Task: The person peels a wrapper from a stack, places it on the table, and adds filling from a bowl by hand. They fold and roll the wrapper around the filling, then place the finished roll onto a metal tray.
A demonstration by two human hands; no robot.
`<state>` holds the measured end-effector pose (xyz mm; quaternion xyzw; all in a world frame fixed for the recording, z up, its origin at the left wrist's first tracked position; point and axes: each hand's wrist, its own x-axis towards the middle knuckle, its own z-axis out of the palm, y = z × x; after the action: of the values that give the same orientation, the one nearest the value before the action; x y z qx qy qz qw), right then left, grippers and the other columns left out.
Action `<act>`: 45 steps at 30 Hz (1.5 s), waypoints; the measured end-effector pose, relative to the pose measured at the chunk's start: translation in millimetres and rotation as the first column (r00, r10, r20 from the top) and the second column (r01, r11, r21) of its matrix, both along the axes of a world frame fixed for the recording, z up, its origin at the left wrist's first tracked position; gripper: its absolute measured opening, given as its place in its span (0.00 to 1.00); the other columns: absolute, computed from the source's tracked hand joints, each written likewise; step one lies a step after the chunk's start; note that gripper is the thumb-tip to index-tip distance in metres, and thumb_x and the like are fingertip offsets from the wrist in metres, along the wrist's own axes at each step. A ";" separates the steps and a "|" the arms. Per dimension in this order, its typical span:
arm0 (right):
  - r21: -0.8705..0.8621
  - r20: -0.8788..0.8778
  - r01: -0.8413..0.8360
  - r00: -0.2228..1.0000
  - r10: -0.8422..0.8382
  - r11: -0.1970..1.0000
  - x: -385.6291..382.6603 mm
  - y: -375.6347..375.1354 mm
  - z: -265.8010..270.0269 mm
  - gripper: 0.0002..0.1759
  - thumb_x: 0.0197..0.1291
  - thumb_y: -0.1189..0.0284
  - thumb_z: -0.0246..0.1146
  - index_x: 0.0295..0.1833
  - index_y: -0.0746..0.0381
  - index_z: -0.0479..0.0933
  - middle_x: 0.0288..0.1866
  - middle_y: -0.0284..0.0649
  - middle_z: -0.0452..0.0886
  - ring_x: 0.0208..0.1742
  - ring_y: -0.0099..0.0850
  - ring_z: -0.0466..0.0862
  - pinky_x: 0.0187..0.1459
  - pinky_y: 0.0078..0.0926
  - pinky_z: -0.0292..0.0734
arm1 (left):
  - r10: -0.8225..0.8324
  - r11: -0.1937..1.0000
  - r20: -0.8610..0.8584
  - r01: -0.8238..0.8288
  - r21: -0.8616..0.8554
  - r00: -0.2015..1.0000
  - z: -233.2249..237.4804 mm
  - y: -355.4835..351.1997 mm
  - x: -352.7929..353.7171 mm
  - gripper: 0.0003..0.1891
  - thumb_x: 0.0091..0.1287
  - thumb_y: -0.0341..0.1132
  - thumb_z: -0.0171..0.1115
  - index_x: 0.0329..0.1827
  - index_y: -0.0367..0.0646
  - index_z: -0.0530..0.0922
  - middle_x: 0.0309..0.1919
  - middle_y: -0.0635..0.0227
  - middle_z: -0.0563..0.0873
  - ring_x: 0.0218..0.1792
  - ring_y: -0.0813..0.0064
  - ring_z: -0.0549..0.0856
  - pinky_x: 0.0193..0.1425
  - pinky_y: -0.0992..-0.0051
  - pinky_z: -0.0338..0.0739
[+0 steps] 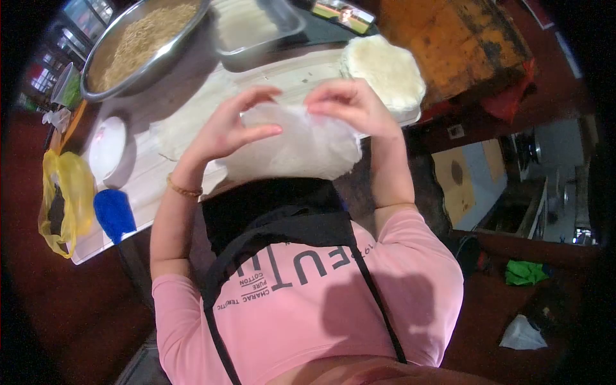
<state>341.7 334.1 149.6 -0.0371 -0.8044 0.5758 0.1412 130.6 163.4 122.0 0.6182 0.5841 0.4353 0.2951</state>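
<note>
My right hand pinches the upper edge of a thin, pale, half-see-through sheet, which looks like rolled dough. Across from it, my left hand is curved over the left side of the sheet, thumb and fingers apart. The sheet lies over more white dough-like layers at the board's near edge. Just beyond my right hand stands a stack of round, pale dough sheets.
A steel bowl of brown shredded food and a metal tray with white contents stand at the back. A phone plays video. On the left are a white dish, a blue scraper-like piece and a yellow bag.
</note>
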 end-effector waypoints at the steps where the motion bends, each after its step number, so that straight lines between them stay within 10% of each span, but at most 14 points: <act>1: 0.000 0.001 -0.004 1.000 0.004 1.000 -8.1 3.4 -7.1 0.09 0.65 0.73 0.65 0.48 0.66 0.84 0.40 0.37 0.86 0.42 0.23 0.84 0.43 0.24 0.80 | -0.049 0.994 0.122 0.061 -0.094 0.991 4.0 -1.7 -0.9 0.28 0.63 0.38 0.73 0.64 0.36 0.76 0.55 0.59 0.84 0.55 0.68 0.83 0.61 0.71 0.76; 2: -0.151 -0.064 0.150 0.985 -0.161 0.977 -18.2 6.0 -13.9 0.13 0.69 0.69 0.63 0.52 0.65 0.82 0.42 0.37 0.86 0.44 0.23 0.84 0.45 0.24 0.80 | 0.013 0.989 0.419 0.051 -0.139 0.908 10.7 -7.3 7.2 0.19 0.66 0.36 0.71 0.56 0.36 0.81 0.46 0.69 0.86 0.44 0.81 0.83 0.50 0.79 0.78; 9: -0.463 0.105 0.466 0.873 -0.476 0.754 -39.9 -20.7 -68.5 0.28 0.78 0.55 0.48 0.69 0.67 0.67 0.64 0.47 0.75 0.63 0.33 0.77 0.61 0.32 0.77 | 0.151 0.977 0.679 -0.211 0.006 0.718 11.1 -14.7 -8.0 0.20 0.68 0.32 0.67 0.60 0.31 0.77 0.49 0.66 0.85 0.45 0.83 0.83 0.49 0.83 0.78; 12: -0.583 0.062 0.310 0.939 -0.339 0.751 -47.8 -45.9 -95.8 0.30 0.78 0.52 0.46 0.70 0.67 0.64 0.64 0.47 0.75 0.64 0.35 0.77 0.63 0.35 0.76 | 0.147 0.944 0.717 -0.314 0.105 0.682 23.6 -12.4 -4.5 0.21 0.69 0.28 0.65 0.63 0.30 0.73 0.52 0.63 0.84 0.50 0.80 0.83 0.55 0.81 0.79; 15: -0.861 0.003 -0.007 1.000 0.018 0.509 -50.0 -64.5 -100.9 0.34 0.77 0.49 0.46 0.72 0.68 0.62 0.64 0.49 0.75 0.64 0.36 0.78 0.64 0.38 0.76 | 0.101 0.893 0.710 -0.378 0.245 0.697 28.8 -11.9 -6.0 0.22 0.69 0.27 0.64 0.64 0.30 0.73 0.54 0.61 0.83 0.52 0.77 0.84 0.57 0.80 0.79; 21: -0.952 -0.256 -0.274 0.957 0.134 0.139 -59.4 -61.4 -100.1 0.32 0.75 0.55 0.53 0.72 0.68 0.62 0.60 0.48 0.80 0.57 0.35 0.83 0.60 0.39 0.79 | 0.371 0.717 0.678 -0.659 0.225 0.635 15.2 -42.3 -38.4 0.21 0.70 0.31 0.63 0.63 0.32 0.74 0.51 0.62 0.85 0.52 0.76 0.84 0.59 0.77 0.79; 23: -0.842 -0.093 -0.013 0.988 -0.122 0.539 -68.1 -72.6 -53.7 0.31 0.72 0.65 0.59 0.73 0.69 0.61 0.59 0.46 0.80 0.53 0.34 0.85 0.58 0.36 0.81 | 0.476 0.740 0.662 -0.670 0.053 0.579 -8.1 -58.0 -55.4 0.19 0.70 0.31 0.64 0.61 0.32 0.75 0.51 0.63 0.85 0.52 0.78 0.83 0.60 0.77 0.76; 29: -0.778 0.054 0.064 0.998 -0.036 0.625 -118.9 -36.8 -48.3 0.31 0.67 0.74 0.63 0.71 0.71 0.61 0.57 0.45 0.77 0.52 0.29 0.82 0.54 0.31 0.82 | 0.487 0.781 0.691 -0.620 -0.071 0.534 -27.1 -88.0 -74.6 0.18 0.69 0.31 0.64 0.58 0.32 0.75 0.50 0.63 0.84 0.53 0.78 0.81 0.62 0.77 0.73; 35: -0.438 -0.051 0.061 0.994 -0.092 0.897 -136.9 -29.6 -19.1 0.31 0.68 0.71 0.63 0.72 0.72 0.62 0.58 0.42 0.77 0.51 0.25 0.80 0.50 0.23 0.79 | 0.580 0.675 0.564 -0.734 0.071 0.588 7.9 -118.2 -60.4 0.17 0.68 0.33 0.67 0.53 0.35 0.72 0.26 0.73 0.82 0.21 0.85 0.79 0.22 0.86 0.67; 39: -0.139 0.291 0.015 0.956 0.027 0.990 -138.2 -14.1 -48.7 0.33 0.65 0.69 0.65 0.70 0.73 0.64 0.47 0.41 0.81 0.43 0.24 0.82 0.40 0.23 0.79 | 0.721 0.652 0.412 -0.746 -0.135 0.557 -36.1 -136.2 -44.8 0.28 0.66 0.34 0.69 0.60 0.26 0.66 0.26 0.67 0.83 0.24 0.77 0.86 0.23 0.82 0.71; 45: 0.020 0.334 0.007 0.942 -0.013 1.000 -131.4 -22.2 -80.5 0.35 0.60 0.75 0.67 0.71 0.73 0.63 0.29 0.35 0.79 0.29 0.22 0.80 0.33 0.21 0.77 | 0.742 0.667 0.270 -0.634 -0.392 0.613 -63.1 -144.2 -38.7 0.21 0.69 0.36 0.66 0.57 0.34 0.70 0.33 0.59 0.87 0.26 0.74 0.87 0.25 0.81 0.74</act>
<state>210.2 311.9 69.0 -0.1371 -0.8219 0.5528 0.0060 91.8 19.2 58.9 0.1942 0.7534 0.5542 0.2959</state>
